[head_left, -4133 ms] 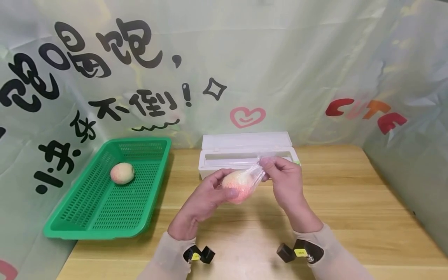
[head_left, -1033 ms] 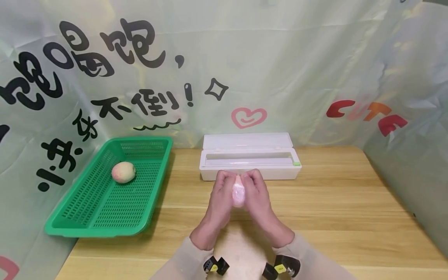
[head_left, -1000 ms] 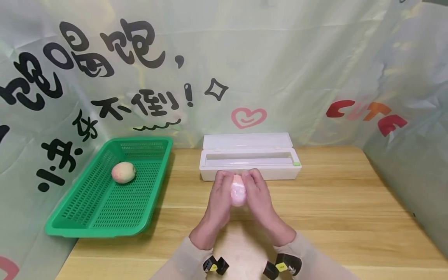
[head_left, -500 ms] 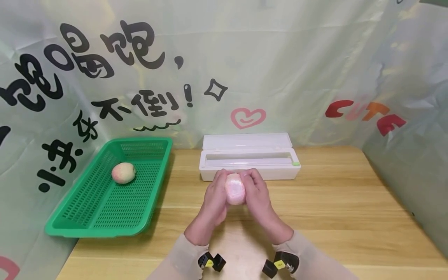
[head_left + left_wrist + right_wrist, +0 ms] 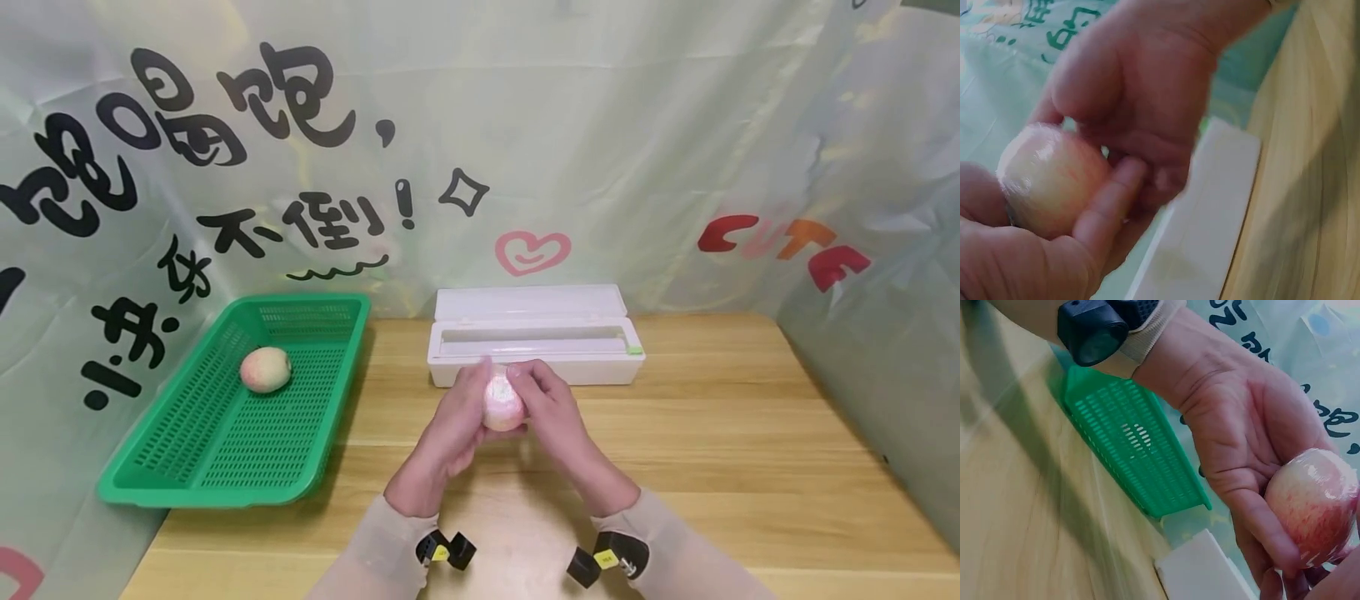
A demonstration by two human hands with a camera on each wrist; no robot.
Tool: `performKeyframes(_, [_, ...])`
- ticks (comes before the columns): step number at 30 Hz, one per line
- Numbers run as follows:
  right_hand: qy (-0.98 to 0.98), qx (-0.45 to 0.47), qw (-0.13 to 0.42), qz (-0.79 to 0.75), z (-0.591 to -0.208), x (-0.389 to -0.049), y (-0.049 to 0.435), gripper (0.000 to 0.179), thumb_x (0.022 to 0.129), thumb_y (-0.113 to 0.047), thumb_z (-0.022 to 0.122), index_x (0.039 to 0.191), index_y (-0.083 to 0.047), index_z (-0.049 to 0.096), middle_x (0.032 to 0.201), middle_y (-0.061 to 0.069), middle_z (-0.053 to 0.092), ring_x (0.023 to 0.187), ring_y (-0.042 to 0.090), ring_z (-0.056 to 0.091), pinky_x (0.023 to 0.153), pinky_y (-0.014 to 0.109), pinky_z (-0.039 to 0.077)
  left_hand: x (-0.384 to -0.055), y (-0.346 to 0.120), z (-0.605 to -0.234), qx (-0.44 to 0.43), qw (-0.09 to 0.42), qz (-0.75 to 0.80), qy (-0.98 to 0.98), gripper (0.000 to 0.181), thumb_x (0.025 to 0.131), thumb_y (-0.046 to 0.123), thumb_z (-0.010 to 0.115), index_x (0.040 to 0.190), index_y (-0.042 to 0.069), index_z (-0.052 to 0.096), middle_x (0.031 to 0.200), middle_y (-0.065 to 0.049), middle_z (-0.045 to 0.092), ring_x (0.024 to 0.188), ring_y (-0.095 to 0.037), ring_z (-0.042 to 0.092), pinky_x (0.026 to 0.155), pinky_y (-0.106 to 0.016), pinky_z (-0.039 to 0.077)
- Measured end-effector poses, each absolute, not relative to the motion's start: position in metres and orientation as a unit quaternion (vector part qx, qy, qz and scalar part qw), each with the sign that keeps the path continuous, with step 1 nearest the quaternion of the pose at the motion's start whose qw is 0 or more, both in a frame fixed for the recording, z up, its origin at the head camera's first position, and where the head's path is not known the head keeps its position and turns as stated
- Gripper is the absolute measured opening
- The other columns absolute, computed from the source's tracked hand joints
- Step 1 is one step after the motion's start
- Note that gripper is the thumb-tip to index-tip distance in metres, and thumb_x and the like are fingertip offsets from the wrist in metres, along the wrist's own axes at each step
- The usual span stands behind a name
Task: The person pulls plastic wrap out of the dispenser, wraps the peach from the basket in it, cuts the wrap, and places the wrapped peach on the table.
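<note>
A pink-and-cream peach tightly covered in clear, shiny plastic wrap is held between both hands in front of the white box. My left hand grips it from the left, its fingers curled beneath in the right wrist view, where red speckles show on the peach. From the right, my right hand holds it too, the thumb resting on top of the wrap. In the left wrist view the wrapped peach shows a smooth, glossy side. The far ends of the right fingers are hidden.
Behind the hands stands a long white cling film dispenser with its lid raised. To the left, a green plastic basket holds one unwrapped peach. A printed cloth encloses the wooden table.
Earlier the right hand pulled at loose plastic wrap off the peach; now the wrap lies close around it. In the last second the hands have turned the peach, and more of it shows.
</note>
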State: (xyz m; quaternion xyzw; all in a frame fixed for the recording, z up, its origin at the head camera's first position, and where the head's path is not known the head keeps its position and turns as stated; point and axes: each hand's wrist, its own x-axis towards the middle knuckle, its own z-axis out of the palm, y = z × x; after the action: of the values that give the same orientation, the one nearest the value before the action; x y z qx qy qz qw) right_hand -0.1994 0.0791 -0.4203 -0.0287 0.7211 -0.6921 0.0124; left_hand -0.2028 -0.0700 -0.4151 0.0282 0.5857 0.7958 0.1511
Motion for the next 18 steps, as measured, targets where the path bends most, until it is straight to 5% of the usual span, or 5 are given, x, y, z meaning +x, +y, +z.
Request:
performKeyframes(4, [0.721,-0.032,0.023,-0.692,-0.421,-0.200,0.080,0.035,0.109,-0.037,0.056,0.112,-0.004,0.066,0.107,0.011,0.069,0.096,0.019,0.062,0.080,0.033,0.054,-0.204,-0.071,-0.415,0.027,0.143,0.773,0.617,0.049,0.112,0.043,0.042,0.135,0.000,0.036,0.127,-0.021,0.052,0.087,-0.024,0.075,0.079,-0.050,0.065])
performKeyframes(10, [0.767,-0.112,0.027,-0.631,-0.420,-0.201,0.088,0.037,0.107,-0.033,0.061,0.128,-0.003,0.068,0.113,0.013,0.070,0.099,0.020,0.060,0.076,0.032,0.055,-0.206,-0.074,-0.414,0.013,0.140,0.783,0.607,0.056,0.112,0.048,0.039,0.141,0.000,0.036,0.121,-0.021,0.058,0.087,-0.026,0.075,0.078,-0.048,0.065])
performKeyframes(18, [0.808,-0.185,-0.015,-0.558,-0.423,-0.204,0.097,0.035,0.099,-0.027,0.076,0.129,-0.009,0.072,0.114,0.007,0.071,0.102,0.020,0.064,0.084,0.031,0.055,-0.208,-0.080,-0.414,0.006,0.160,0.790,0.592,0.059,0.110,0.050,0.040,0.136,-0.003,0.047,0.103,-0.012,0.066,0.075,-0.024,0.076,0.068,-0.040,0.066])
